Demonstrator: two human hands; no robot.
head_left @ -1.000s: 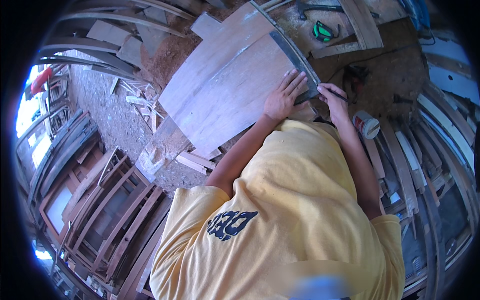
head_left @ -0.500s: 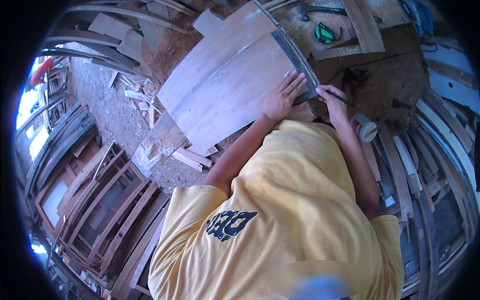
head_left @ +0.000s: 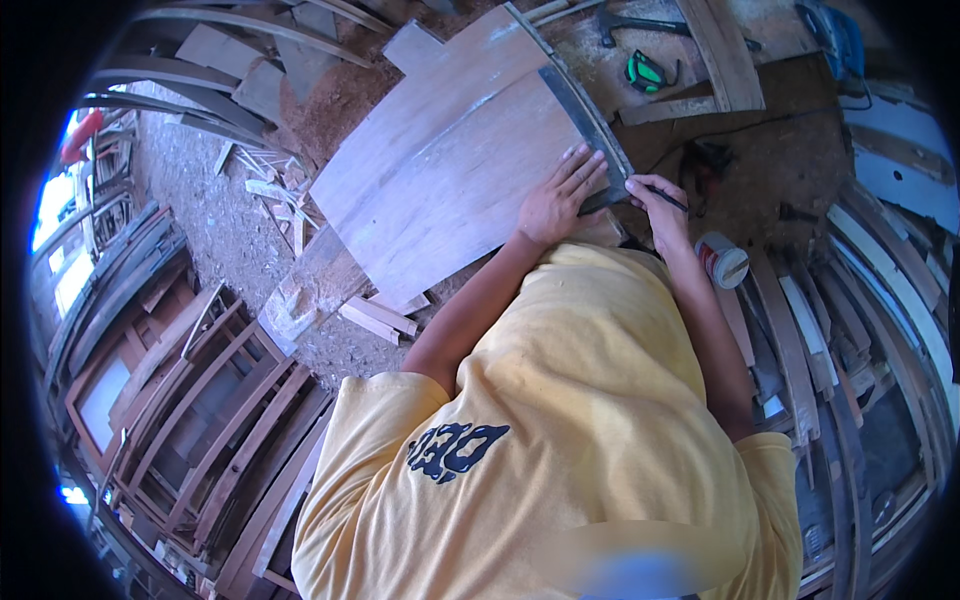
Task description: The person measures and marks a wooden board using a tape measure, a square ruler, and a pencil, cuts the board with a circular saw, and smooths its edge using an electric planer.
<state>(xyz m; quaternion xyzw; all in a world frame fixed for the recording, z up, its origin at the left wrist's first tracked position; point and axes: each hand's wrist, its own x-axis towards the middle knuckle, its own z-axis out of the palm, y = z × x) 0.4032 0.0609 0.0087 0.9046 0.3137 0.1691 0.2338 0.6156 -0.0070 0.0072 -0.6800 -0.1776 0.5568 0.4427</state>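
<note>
A broad wooden panel (head_left: 440,190) lies in front of me, its right edge lined by a narrow strip. Along that edge rests a dark carpenter's square (head_left: 565,100), its short arm near my body. My left hand (head_left: 563,195) lies flat, its outstretched fingers pressing on the square and the panel. At the panel's right edge, near the square's corner, my right hand (head_left: 657,208) pinches a thin dark pencil (head_left: 666,197). The pencil's tip is hidden by the fingers.
Beyond the panel are a hammer (head_left: 645,22), a green tape measure (head_left: 648,70) and a blue power tool (head_left: 835,38). A white tub (head_left: 721,262) stands right of my forearm. Stacked wooden frames (head_left: 225,420) fill the left; timber strips (head_left: 800,320) lie at right. Offcuts (head_left: 378,318) litter the ground.
My right hand has shifted slightly along the panel's edge, still holding the pencil. My left hand stays flat on the square. The whole view has drifted a little.
</note>
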